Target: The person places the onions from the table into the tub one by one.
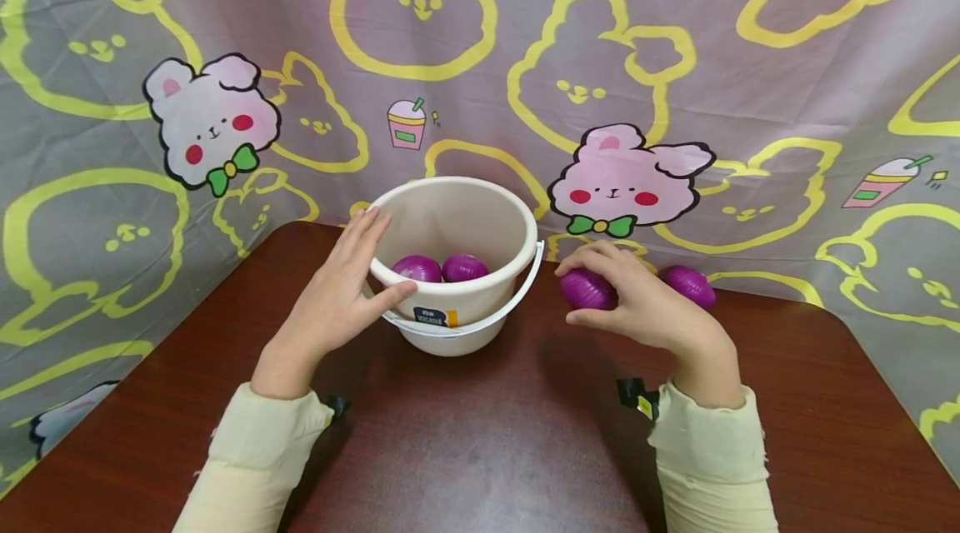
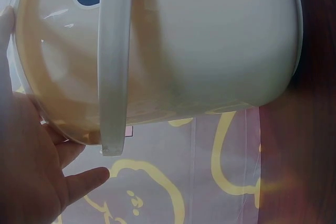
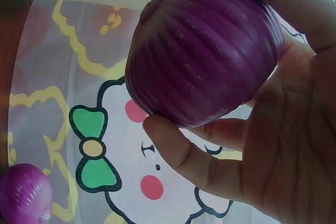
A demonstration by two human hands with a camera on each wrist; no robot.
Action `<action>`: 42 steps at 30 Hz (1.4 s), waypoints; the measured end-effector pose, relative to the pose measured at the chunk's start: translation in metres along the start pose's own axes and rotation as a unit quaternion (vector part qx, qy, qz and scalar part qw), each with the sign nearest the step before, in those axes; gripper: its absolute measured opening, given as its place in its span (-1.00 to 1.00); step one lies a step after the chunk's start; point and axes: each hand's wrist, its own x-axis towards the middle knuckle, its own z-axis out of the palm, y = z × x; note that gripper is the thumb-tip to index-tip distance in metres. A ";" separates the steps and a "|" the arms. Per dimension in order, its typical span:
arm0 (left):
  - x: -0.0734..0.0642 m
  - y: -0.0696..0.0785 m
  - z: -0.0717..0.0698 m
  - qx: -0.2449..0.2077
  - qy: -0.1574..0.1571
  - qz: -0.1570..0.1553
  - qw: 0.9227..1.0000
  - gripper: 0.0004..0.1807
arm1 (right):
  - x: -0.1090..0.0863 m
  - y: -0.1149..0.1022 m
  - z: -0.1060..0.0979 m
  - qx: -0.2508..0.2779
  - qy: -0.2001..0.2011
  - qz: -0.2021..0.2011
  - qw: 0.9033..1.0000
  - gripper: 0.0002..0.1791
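A cream bucket (image 1: 457, 333) with a white handle stands on the table, and two purple onions (image 1: 465, 268) lie inside it. My left hand (image 1: 333, 291) rests on the bucket's left rim, thumb in front and fingers along the side; the left wrist view shows the fingers touching the rim edge. To the right of the bucket, my right hand (image 1: 637, 300) grips a red onion (image 3: 205, 51) between thumb and fingers, held above the table. Behind that hand another purple onion (image 1: 688, 287) lies on the table, partly hidden by the wrist.
The brown wooden table (image 1: 465, 450) ends at a cloth backdrop (image 1: 480, 58) printed with rabbits and cups, close behind the bucket. The bucket's handle (image 1: 525, 291) hangs down over its front right side.
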 end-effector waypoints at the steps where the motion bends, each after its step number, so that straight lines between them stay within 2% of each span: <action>1: 0.000 0.000 0.000 0.000 0.000 0.000 1.000 0.04 | 0.000 0.000 0.000 -0.001 0.002 -0.002 1.000 -0.46; 9: 0.001 0.000 0.000 -0.004 -0.001 0.000 1.000 0.02 | -0.003 -0.004 -0.004 0.007 0.010 -0.013 1.000 -0.48; 17: 0.001 0.000 -0.001 -0.005 -0.002 -0.002 1.000 0.02 | -0.005 -0.011 -0.008 0.015 0.011 -0.008 1.000 -0.48; 42: 0.002 0.001 -0.001 -0.007 -0.002 -0.006 1.000 0.00 | -0.014 -0.029 -0.017 -0.001 0.028 -0.002 1.000 -0.48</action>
